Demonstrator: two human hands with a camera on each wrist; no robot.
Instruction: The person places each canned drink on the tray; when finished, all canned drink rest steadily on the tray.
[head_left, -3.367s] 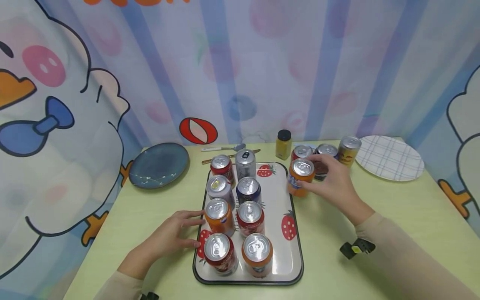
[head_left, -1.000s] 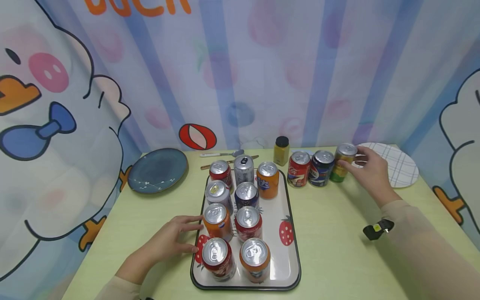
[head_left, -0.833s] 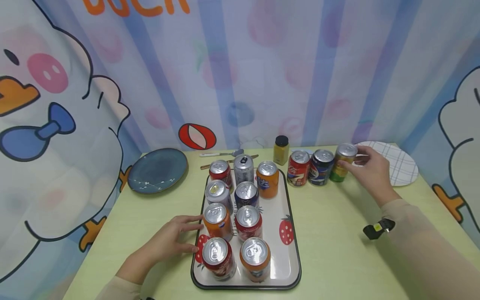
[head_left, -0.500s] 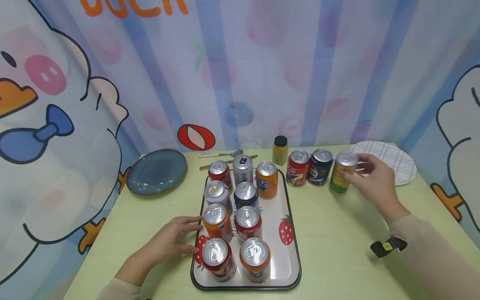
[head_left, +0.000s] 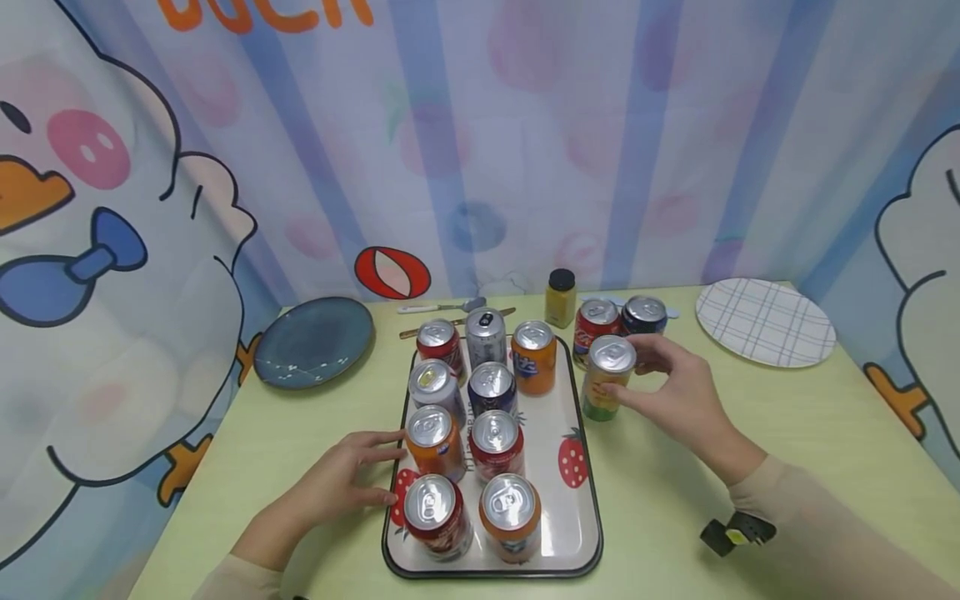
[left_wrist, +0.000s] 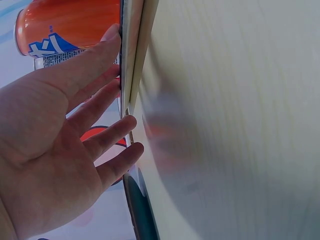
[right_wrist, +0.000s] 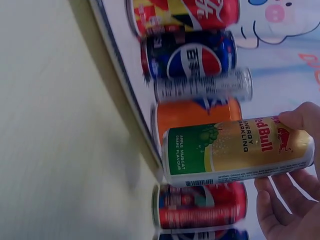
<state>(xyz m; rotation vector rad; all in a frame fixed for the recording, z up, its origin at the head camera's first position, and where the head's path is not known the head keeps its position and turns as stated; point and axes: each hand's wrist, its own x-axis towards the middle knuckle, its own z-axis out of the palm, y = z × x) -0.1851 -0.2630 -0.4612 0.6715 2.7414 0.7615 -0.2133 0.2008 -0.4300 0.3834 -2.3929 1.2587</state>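
Observation:
My right hand (head_left: 678,400) grips a gold and green Red Bull can (head_left: 608,379) between thumb and fingers, just over the right rim of the tray. The can's label faces the right wrist view, where the right hand (right_wrist: 295,205) holds its top end. My left hand (head_left: 337,479) rests at the left rim of the strawberry-print tray (head_left: 558,533), fingers loosely spread and holding nothing. On the tray several drink cans stand in two columns, and an orange Fanta can (head_left: 534,358) starts a third at the back.
Behind the Red Bull can stand a red cola can (head_left: 597,318) and a dark blue Pepsi can (head_left: 643,315). A yellow jar (head_left: 560,298), a fork (head_left: 442,307) and a knife (head_left: 420,332) lie along the back. A blue plate (head_left: 313,343) and a checked plate (head_left: 765,323) flank them.
The orange Fanta can was set on the tray's back right. My right hand then took the Red Bull can from the row's right end and carried it left and nearer. The left hand stayed put.

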